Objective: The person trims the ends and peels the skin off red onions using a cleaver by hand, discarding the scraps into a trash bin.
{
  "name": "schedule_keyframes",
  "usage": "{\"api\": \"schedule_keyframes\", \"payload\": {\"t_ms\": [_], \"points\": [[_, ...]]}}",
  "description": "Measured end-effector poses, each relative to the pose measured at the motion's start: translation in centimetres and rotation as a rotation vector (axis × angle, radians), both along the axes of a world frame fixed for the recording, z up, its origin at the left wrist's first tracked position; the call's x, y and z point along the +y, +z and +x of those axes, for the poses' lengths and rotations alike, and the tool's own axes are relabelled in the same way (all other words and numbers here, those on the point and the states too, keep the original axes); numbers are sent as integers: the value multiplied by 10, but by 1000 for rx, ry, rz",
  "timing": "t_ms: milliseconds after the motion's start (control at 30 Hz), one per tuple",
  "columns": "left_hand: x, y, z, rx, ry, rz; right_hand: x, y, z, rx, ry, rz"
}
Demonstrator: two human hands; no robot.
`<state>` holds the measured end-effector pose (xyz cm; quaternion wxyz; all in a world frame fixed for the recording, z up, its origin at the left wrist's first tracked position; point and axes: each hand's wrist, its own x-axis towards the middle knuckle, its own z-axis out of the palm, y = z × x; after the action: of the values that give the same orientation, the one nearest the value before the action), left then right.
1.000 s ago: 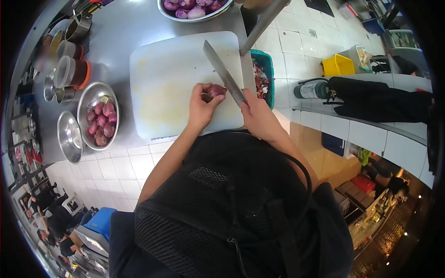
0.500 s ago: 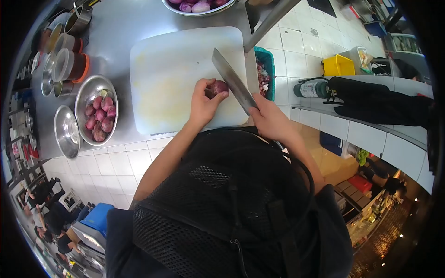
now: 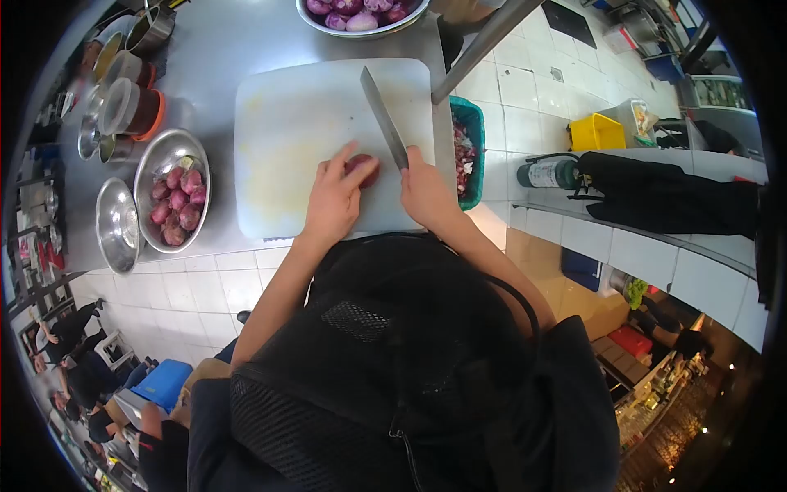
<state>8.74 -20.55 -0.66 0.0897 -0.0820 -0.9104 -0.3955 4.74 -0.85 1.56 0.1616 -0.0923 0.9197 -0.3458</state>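
My left hand (image 3: 334, 195) is closed on a red onion (image 3: 364, 170) over the white cutting board (image 3: 279, 148). Its fingers lie across the onion's left side and hide part of it. To the right of the onion, my right hand (image 3: 429, 193) grips a large knife (image 3: 381, 113) by its handle, which the fingers cover. The blade points toward the far side of the board, with a gap between it and the onion. I cannot tell whether the blade touches the board.
Left of the board, a steel bowl (image 3: 170, 150) holds several unpeeled red onions, beside another steel bowl (image 3: 117, 230). Lidded tubs (image 3: 131, 111) stand behind. Peeled onions fill a far bowl (image 3: 361, 34). A teal basket (image 3: 479, 156) with scraps sits by the table's right edge, near a metal post (image 3: 490, 49).
Both hands have shifted left. The onion has moved left, and the left fingers now lie over it instead of pinching its side. The knife has turned to point more straight ahead.
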Motion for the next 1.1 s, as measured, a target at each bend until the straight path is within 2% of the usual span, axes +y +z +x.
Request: {"api": "schedule_keyframes", "payload": {"t_ms": [33,67,167,233,300,367,500,733,900,1100], "points": [[-3,1,-1,115,-134,-228,0,-3,1,10,2,-6],[-4,5,0,132,-129,-234,0,-7,2,14,0,18],[-4,12,8,79,-42,-163,3,-5,2,26,-28,-1],[-9,-3,11,-104,74,61,8,-3,-1,4,-55,-41],[-1,0,7,-135,102,95,13,-2,0,21,-61,-84],[17,0,0,-281,141,721,21,9,0,21,-48,-132],[41,-28,-10,-330,92,635,30,56,6,-13,-8,-125],[45,-55,-12,-255,67,792,43,65,16,-127,33,-145],[46,-47,-11,-287,92,777,42,78,19,-170,27,-148],[49,-42,-13,-289,86,858,42,68,16,-185,51,-152]]}}
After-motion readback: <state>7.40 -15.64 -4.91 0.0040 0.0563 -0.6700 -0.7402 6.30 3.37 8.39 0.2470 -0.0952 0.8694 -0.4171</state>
